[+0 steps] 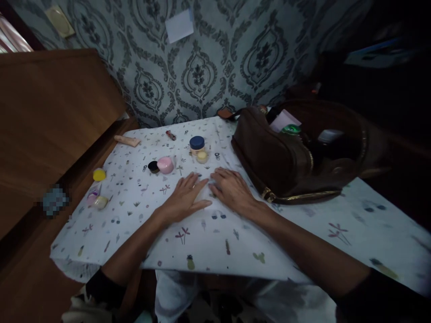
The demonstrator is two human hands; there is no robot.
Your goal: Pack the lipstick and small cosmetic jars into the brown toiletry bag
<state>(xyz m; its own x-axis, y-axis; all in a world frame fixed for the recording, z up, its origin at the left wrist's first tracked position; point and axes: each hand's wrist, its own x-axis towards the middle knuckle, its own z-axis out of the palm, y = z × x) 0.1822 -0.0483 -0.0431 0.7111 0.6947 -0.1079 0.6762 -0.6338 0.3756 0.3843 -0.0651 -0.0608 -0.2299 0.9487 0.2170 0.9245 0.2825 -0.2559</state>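
My left hand (184, 196) lies flat, palm down, fingers stretched out on the white patterned tablecloth (208, 233). My right hand (232, 188) rests flat beside it, fingers extended, fingertips nearly touching the left hand's. Neither hand holds anything. Just beyond the fingers stand a pink jar (165, 164), a small black lid (153, 166), a blue-lidded jar (197, 144) and a small pale yellow pot (202, 156). An open brown bag (286, 166) sits right of my right hand, close to its wrist.
A yellow round item (99, 174) and small pale containers (97, 200) lie at the table's left edge. A beige tube (127, 141) and a small reddish stick (171, 135) lie near the back. Wooden furniture (50, 116) stands left, patterned wallpaper (208, 58) behind.
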